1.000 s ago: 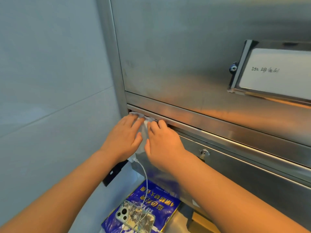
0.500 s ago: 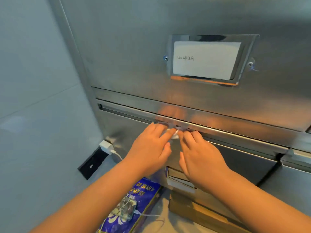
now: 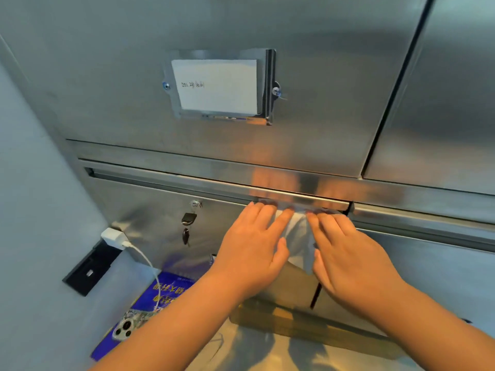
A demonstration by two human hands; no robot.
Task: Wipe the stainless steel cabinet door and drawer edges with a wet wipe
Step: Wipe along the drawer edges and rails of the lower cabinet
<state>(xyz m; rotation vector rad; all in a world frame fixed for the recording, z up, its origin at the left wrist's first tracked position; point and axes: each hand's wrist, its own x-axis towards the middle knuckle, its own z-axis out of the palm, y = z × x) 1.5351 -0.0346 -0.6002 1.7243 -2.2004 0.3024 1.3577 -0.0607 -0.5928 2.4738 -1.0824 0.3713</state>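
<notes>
A stainless steel cabinet door [image 3: 308,62] fills the upper view, with a long drawer edge [image 3: 166,180] running below it. A white wet wipe [image 3: 298,236] is pressed into the groove under that edge near its right end and hangs down between my hands. My left hand [image 3: 254,250] holds its left side with fingertips on the groove. My right hand [image 3: 345,253] pins the right side the same way. Both sets of fingers lie flat against the drawer front [image 3: 150,215].
A label holder with a white card [image 3: 217,85] is screwed to the door. Keys [image 3: 188,219] hang from the drawer lock. A white charger [image 3: 113,236] sits in a wall socket at left, its cable running to a phone [image 3: 126,326] on a blue packet [image 3: 160,298]. A cardboard box [image 3: 294,322] lies below.
Both hands have slid the wipe rightward along the drawer groove, from its left end to near its right end. More of the wipe hangs down between the hands now.
</notes>
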